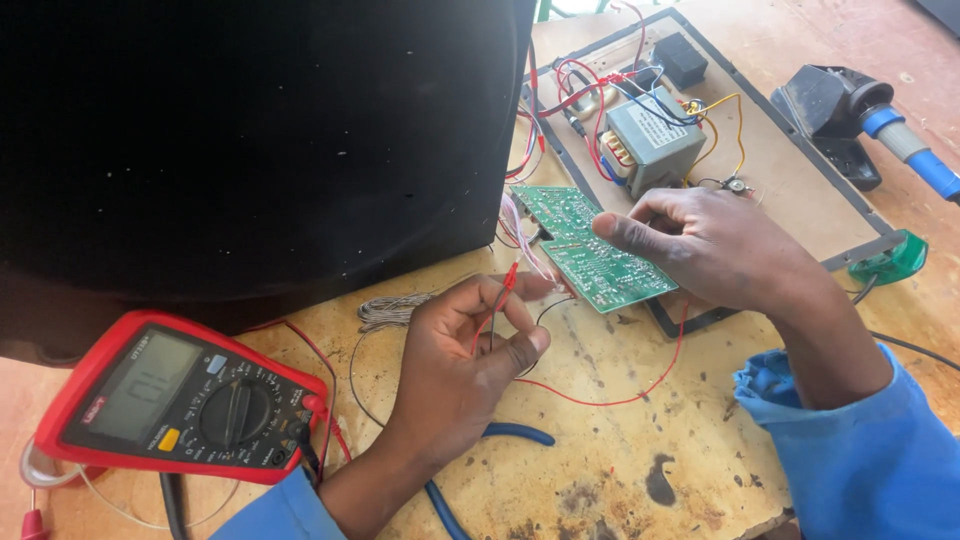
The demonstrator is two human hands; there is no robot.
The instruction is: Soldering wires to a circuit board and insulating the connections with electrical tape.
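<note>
Gripping green board [592, 247] with right hand [712, 245], fingers closed on its right edge, thumb and forefinger over the top, tilting it above the bench between black cabinet [260, 140] and brown panel [790, 190]

Pinching red probe [503, 290] with left hand [460, 360], fingers curled shut around it, tip pressing at the board's lower left corner beside thin white leads

Judging the board light, stiff and thin, brittle at solder joints and tethered by its wires; handling best by bare edges, keeping clear of the soldered face. Judging the probe slim and slick, needing a close pinch near the tip

Lying at lower left: red meter [175, 395], display lit, dial turned, leads running toward the left hand. Sitting on the panel: grey transformer [650, 140] with red, blue and yellow wiring. Resting at far right: iron stand [835, 110] with blue-handled tool

Showing wear: wooden bench [620, 450] scratched, stained and burnt in spots, cluttered with loose red wire [640, 390] and blue-handled pliers [500, 440]. Showing little of the room beyond the bench top; lighting bright and even
</note>
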